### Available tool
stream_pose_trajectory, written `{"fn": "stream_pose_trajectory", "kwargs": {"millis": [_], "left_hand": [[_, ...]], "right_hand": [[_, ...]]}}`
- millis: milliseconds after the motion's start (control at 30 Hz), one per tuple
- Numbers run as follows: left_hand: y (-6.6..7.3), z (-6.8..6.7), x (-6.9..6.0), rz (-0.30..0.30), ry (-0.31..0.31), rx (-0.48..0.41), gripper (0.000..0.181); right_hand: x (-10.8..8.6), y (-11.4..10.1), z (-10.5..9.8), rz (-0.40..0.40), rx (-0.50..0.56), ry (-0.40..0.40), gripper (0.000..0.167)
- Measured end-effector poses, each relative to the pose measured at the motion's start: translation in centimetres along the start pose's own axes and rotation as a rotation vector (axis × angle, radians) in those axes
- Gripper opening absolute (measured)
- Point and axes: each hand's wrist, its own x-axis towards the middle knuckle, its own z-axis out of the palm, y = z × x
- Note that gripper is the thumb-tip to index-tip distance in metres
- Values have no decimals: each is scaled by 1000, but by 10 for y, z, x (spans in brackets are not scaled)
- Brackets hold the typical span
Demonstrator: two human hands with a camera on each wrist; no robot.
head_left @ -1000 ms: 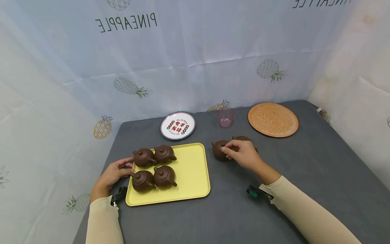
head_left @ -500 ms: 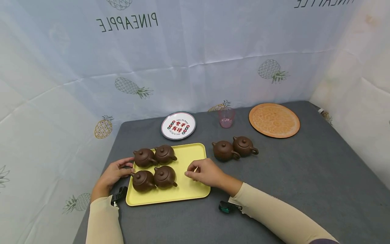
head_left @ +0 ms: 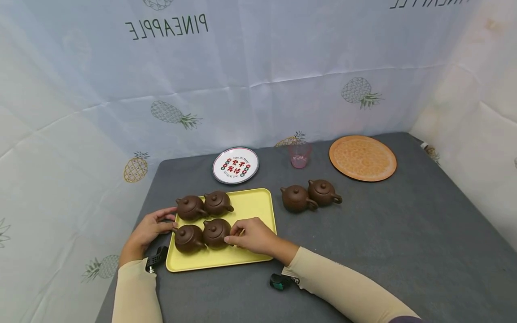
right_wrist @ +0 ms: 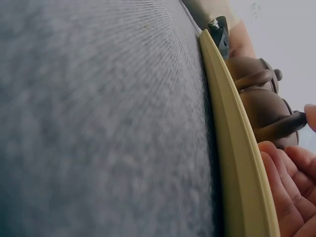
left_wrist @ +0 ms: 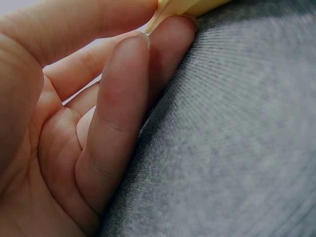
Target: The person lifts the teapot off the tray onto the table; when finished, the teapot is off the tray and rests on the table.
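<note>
On the left half of a yellow tray (head_left: pixel 254 204) stand several brown teapots, two in the back row and two in front. My left hand (head_left: pixel 151 229) grips the tray's left rim; its thumb and fingertips meet at the yellow edge (left_wrist: pixel 182 7) in the left wrist view. My right hand (head_left: pixel 252 235) is at the handle side of the front right teapot (head_left: pixel 215 233). In the right wrist view the thumb (right_wrist: pixel 311 117) touches the end of that teapot's handle (right_wrist: pixel 284 127), with curled fingers below it. The head view hides most of this handle.
Two more brown teapots, one nearer (head_left: pixel 295 198) and one further right (head_left: pixel 322 193), stand right of the tray. Behind lie a white plate (head_left: pixel 236 165) with red characters, a pink cup (head_left: pixel 299 154) and a round orange-brown board (head_left: pixel 362 158). A patterned curtain (head_left: pixel 258 103) borders the grey table (head_left: pixel 396 233).
My right hand has left the two teapots at the right and moved left over the tray to the front right teapot's handle. My left hand stays at the rim.
</note>
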Motion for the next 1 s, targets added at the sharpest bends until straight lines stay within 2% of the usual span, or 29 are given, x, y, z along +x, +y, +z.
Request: {"fn": "stream_pose_trajectory", "kwargs": {"millis": [267,400,567,700,833,900,1000], "left_hand": [[1,-1,-1,-11,0,-5,62],[1,-1,-2,-20,0,-9,62],[0,0,-1,-4,0,-8,62],[-1,-1,0,9,9,-6,61],[-2,-2,1,19,2,-7,60],[-1,-1,0,26,-4,-20,60],[8,1,-3,20,-9,-35,59]], "right_hand": [[1,-3,8,17,-34,35,16],[0,-4,11,14,15,64,11],[-2,-3,11,9,96,128,5],[-2,-2,9,-5,97,173,5],[-2,0,7,1,78,182,5],[-3,0,5,5,78,186,7],[-4,1,2,11,78,198,7]]}}
